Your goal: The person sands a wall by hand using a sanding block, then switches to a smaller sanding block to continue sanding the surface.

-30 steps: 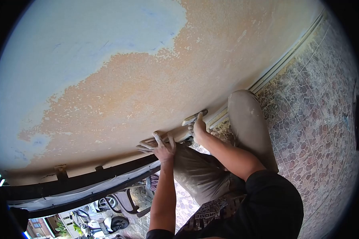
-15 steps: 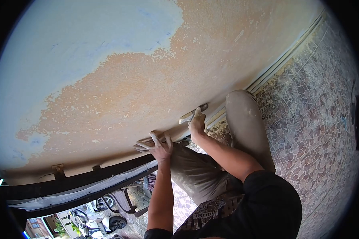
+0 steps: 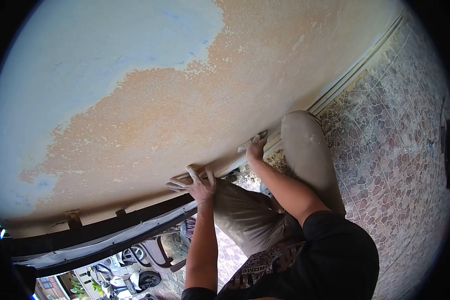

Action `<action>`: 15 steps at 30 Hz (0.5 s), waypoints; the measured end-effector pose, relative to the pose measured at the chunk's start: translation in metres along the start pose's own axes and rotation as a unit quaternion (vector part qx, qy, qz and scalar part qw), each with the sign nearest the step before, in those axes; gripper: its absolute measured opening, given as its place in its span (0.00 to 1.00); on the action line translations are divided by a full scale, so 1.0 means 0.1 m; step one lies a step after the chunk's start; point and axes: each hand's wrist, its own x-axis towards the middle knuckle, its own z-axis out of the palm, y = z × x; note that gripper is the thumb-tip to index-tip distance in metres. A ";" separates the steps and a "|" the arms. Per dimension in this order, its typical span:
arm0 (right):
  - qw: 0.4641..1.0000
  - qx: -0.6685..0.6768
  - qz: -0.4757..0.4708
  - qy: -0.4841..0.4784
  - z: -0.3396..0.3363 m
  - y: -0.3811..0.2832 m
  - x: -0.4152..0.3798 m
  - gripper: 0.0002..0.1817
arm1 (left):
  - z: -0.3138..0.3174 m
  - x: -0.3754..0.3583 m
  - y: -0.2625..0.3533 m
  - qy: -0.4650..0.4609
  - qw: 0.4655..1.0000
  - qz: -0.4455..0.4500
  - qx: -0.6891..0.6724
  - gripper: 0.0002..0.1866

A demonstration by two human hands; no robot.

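My left hand [image 3: 200, 186] rests on the lower part of the wall with its dusty fingers spread. My right hand [image 3: 256, 149] is closed around a scraper [image 3: 243, 147], held against the wall low down near the floor edge. Its pale end sticks out on one side and a darker end on the other; the fingers hide its middle. The wall [image 3: 150, 110] shows a wide tan, stripped area with flecks of paint, bordered by pale blue-white paint at the upper left.
My bent knee [image 3: 305, 135] is close to the wall, right of the scraper. Dust lies on the stone-patterned tile floor [image 3: 380, 165] along the base trim [image 3: 355, 72]. A dark ledge [image 3: 135, 216], a chair [image 3: 157, 252] and a parked motorcycle [image 3: 127, 281] are at the lower left.
My right hand and the scraper have shifted slightly right along the wall, toward my knee. My left hand stays in the same place.
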 end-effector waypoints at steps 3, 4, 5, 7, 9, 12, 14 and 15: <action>0.832 0.012 0.457 -0.313 -0.25 -0.06 0.14 0.31 | 0.09 -0.08 -0.04 -0.012 0.998 -0.025 -0.058 0.41; 0.833 0.018 0.450 -0.322 -0.26 -0.14 0.12 0.35 | 0.09 -0.07 -0.02 -0.017 0.998 -0.033 -0.055 0.42; 0.831 0.018 0.452 -0.324 -0.20 -0.21 -0.01 0.35 | 0.06 -0.07 -0.02 -0.024 0.997 -0.043 -0.051 0.42; 0.994 -0.087 -0.050 -0.030 -0.06 -0.24 -0.29 0.36 | 0.04 -0.12 -0.07 -0.028 0.997 -0.047 -0.047 0.42; 0.991 -0.086 -0.082 -0.055 -0.15 -0.23 -0.31 0.35 | 0.05 -0.16 -0.04 -0.032 0.997 -0.051 -0.051 0.42; 0.989 -0.040 -0.037 -0.136 -0.27 -0.08 -0.32 0.35 | 0.08 -0.17 -0.01 -0.034 0.997 -0.048 -0.058 0.42; 0.944 -0.018 0.200 -0.260 -0.30 0.08 -0.12 0.35 | 0.11 -0.11 -0.04 -0.032 0.997 -0.039 -0.057 0.42; 0.827 0.001 0.426 -0.367 -0.28 0.13 -0.09 0.35 | 0.07 -0.07 -0.05 -0.032 0.997 -0.036 -0.054 0.42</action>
